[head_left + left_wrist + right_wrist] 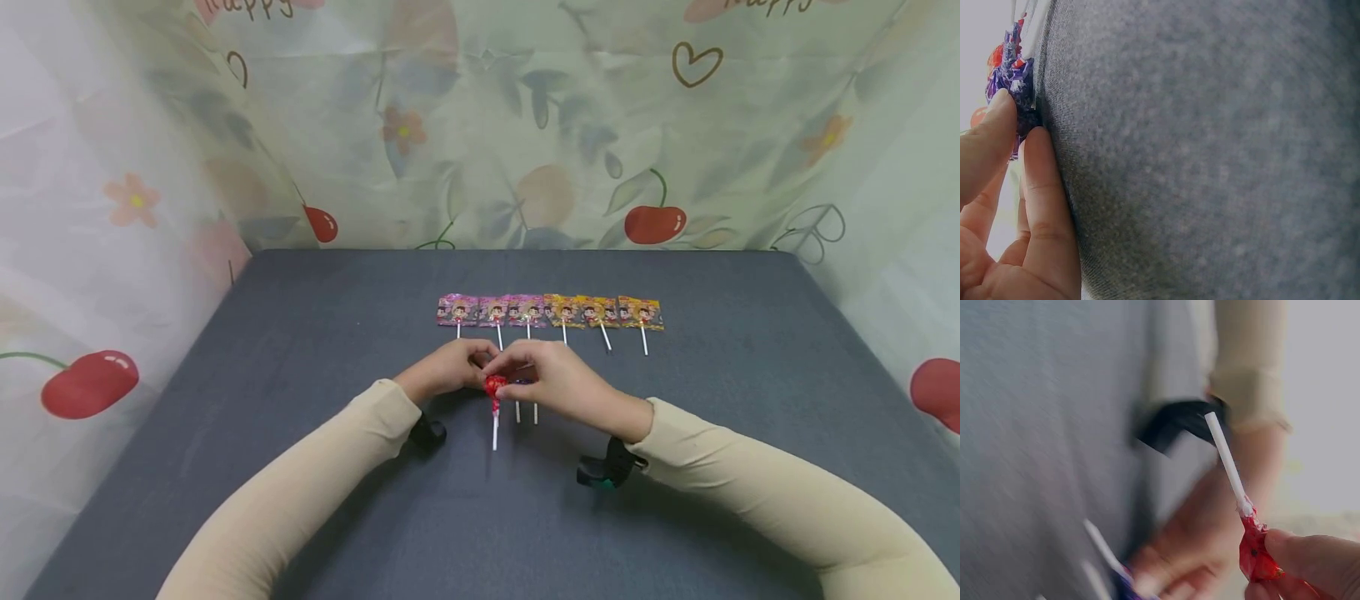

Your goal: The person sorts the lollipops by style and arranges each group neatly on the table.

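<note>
My right hand (558,383) pinches a red-wrapped lollipop (494,387) between thumb and fingers, its white stick pointing toward me. In the right wrist view the red wrapper (1255,557) is bunched at the base of the stick. Close on its left, my left hand (452,364) has thumb and forefinger on a purple-wrapped lollipop (1015,84) at the table surface. White lollipop sticks (536,412) show below my right hand, which hides most of their purple heads.
Behind the hands lies a row of lollipops in flat wrappers, pink ones (457,311) on the left and yellow ones (640,313) on the right, sticks toward me. The grey table (337,300) backs onto a printed curtain (487,125). Black wrist mounts (606,468) sit below each wrist.
</note>
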Motion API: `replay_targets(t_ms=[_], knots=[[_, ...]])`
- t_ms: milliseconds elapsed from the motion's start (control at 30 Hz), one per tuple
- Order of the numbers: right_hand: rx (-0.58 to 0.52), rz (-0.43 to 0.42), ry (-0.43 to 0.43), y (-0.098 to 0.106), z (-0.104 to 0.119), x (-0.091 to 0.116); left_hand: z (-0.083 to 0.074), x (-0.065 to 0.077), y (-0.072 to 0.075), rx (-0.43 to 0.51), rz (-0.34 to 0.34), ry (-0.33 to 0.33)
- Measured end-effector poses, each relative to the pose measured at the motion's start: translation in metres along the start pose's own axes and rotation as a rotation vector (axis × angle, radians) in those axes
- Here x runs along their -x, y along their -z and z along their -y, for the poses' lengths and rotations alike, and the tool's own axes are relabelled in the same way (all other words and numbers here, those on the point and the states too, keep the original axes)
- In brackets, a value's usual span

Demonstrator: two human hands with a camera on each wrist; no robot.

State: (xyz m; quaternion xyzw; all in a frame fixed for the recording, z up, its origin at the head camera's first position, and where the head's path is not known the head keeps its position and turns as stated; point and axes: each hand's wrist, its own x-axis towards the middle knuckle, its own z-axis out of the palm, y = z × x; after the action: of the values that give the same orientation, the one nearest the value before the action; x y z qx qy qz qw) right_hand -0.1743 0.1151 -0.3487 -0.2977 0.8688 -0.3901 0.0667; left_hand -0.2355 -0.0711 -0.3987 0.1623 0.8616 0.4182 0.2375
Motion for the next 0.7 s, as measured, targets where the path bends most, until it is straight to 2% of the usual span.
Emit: replay_targets(t_ms=[100,267,367,500,700], knots=[[-0.058,-0.056,-0.045,0.019,0.002,0.001,-0.001,0.0,0.0,0.026,0.005,0.019],[-0.046,-0.151,-0.075,0.044,-0.002,0.005,0.0,-0.002,0.0,0.047,0.008,0.026],[-0.039,-0.175,-0.092,0.052,-0.01,0.007,0.0,-0.001,0.0,0.039,0.009,0.017],[0.008,-0.151,-0.157,0.054,-0.025,0.006,-0.002,0.0,0.0,0.034,0.009,0.022],[0.135,-0.051,-0.255,0.048,-0.052,0.003,-0.002,0.0,0.0,0.038,0.006,0.018]])
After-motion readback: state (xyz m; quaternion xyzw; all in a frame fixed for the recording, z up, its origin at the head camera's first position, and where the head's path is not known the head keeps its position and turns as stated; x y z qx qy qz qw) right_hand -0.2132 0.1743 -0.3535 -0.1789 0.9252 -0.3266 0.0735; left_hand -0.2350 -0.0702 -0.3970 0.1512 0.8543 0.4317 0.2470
